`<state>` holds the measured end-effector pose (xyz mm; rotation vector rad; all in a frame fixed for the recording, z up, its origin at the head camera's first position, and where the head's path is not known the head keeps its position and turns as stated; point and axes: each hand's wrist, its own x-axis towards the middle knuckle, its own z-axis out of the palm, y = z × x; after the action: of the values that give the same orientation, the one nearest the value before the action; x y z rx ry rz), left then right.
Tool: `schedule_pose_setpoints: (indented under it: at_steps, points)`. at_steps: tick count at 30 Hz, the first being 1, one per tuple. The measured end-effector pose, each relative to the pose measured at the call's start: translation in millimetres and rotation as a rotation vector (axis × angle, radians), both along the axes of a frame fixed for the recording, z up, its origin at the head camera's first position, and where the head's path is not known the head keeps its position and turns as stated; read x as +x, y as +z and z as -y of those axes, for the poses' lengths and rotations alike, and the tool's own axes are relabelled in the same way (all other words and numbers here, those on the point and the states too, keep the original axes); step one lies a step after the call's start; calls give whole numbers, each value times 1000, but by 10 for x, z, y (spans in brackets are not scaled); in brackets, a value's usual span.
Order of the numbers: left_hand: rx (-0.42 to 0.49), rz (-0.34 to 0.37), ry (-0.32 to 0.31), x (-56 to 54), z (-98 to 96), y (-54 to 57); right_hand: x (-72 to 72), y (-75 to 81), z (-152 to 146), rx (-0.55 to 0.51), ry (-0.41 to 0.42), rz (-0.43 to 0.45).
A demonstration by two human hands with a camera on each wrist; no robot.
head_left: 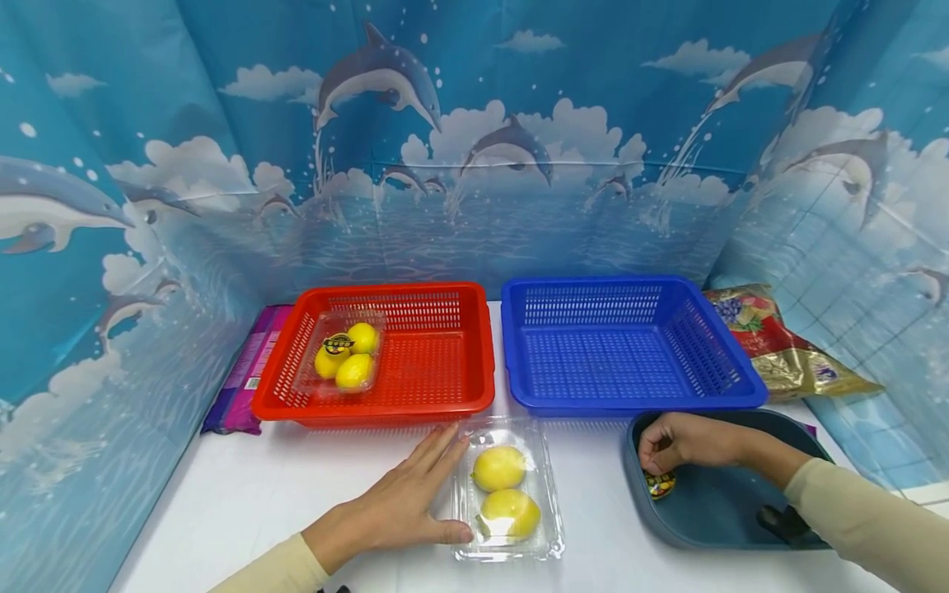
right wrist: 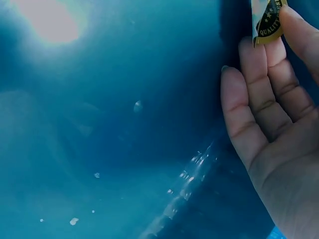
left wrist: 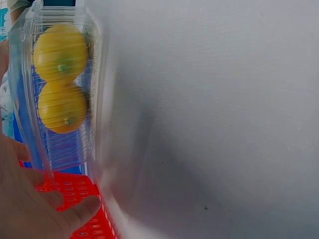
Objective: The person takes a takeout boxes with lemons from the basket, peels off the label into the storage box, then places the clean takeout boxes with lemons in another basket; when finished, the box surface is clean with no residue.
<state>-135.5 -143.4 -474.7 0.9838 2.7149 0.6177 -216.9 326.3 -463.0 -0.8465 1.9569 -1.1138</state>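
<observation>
A clear plastic box [head_left: 545, 527] with two lemons [head_left: 500, 469] lies on the white table in front of the baskets. My left hand [head_left: 400, 502] rests along its left side, fingers spread and straight, fingertips at the box's edge. In the left wrist view the lemons [left wrist: 61, 54] show through the ribbed plastic. Over the dark teal basin [head_left: 712, 527], my right hand [head_left: 685, 441] pinches a black-and-gold round sticker [head_left: 659, 484] between thumb and fingers. The right wrist view shows lettering on that sticker [right wrist: 270, 22], its upper part cut off by the frame.
A red basket [head_left: 423, 371] at back left holds another clear box of lemons [head_left: 356, 372] bearing a similar sticker. Right of it stands a blue basket [head_left: 593, 362]. Bags, one purple [head_left: 248, 379] and one red-gold [head_left: 778, 346], flank them. A black object [head_left: 782, 523] lies in the basin.
</observation>
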Motion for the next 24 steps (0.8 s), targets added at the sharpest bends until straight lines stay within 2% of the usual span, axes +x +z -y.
schedule_pose_setpoints:
  at_steps: [9,24]
  points:
    - [-9,18,6,-4,-2,2,-6,-41,46,-12,33,-8]
    - [-27,19,2,-8,-6,15,-1,-79,32,-6,18,-38]
